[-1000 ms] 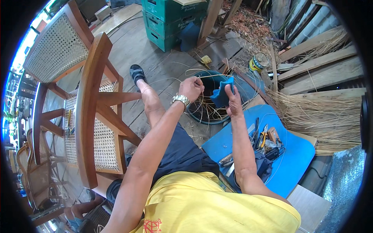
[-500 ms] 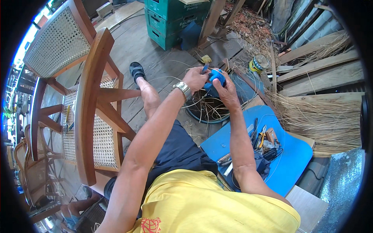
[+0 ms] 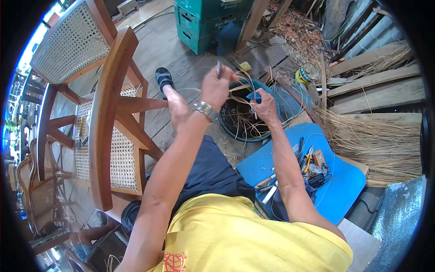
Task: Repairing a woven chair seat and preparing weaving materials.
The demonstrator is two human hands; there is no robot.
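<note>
My left hand (image 3: 215, 90), with a metal watch on the wrist, is closed and raised over the left rim of a dark tub (image 3: 223, 128). A small flat metallic-looking piece (image 3: 219, 69) sticks up from its fingers; motion blur hides its exact kind. My right hand (image 3: 266, 109) is closed on a soft-looking blue pad (image 3: 254, 96) above the tub's right side. Pale cane strands (image 3: 241, 94) stretch between the two hands. More loose strands (image 3: 248, 119) lie tangled inside the tub.
A wooden armchair (image 3: 108, 118) with woven cane panels stands at my left. On my right, a blue board (image 3: 335, 190) carries pliers (image 3: 309, 158) and other tools. Beyond are bundled cane (image 3: 376, 145), a yellow can (image 3: 306, 74) and green crates (image 3: 195, 29).
My hands have moved apart: the left drew back to the left, while the right shifted slightly lower. The blue pad now shows less, and cane strands span the gap.
</note>
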